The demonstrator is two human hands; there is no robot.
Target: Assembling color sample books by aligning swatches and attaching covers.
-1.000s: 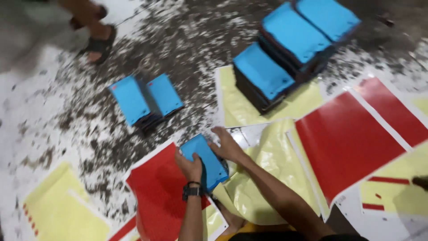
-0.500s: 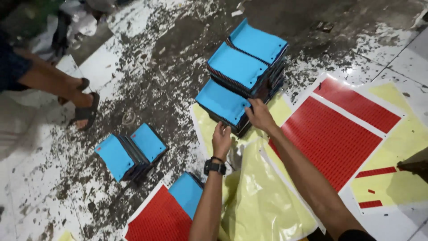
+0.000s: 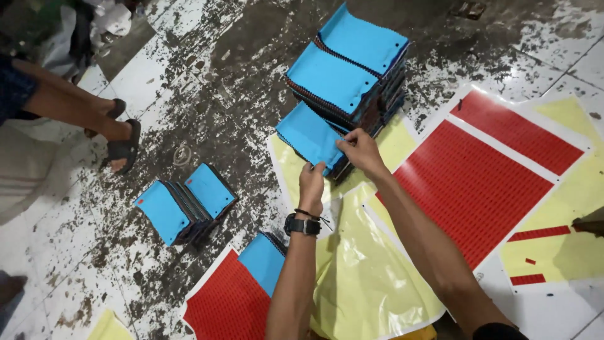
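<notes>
Both hands are at the near end of a row of stacked blue booklets (image 3: 343,88) in the upper middle of the frame. The left hand (image 3: 313,184) pinches the near edge of the lowest blue booklet (image 3: 308,135), thumb on top. The right hand (image 3: 358,150) has its grip closed on the same booklet's right corner, just beside the left.

The booklet looks thin and light, with a bendy cover and a toothed edge along one side. It will likely flop if lifted by one corner, so holding two edges, as now, seems best. The cover looks smooth, maybe a bit slippery.

The stacks sit on a yellow sheet (image 3: 358,277) on the dirty floor (image 3: 207,69). A red sheet (image 3: 472,189) lies to the right. Two more blue piles (image 3: 182,204) stand at the left.
</notes>
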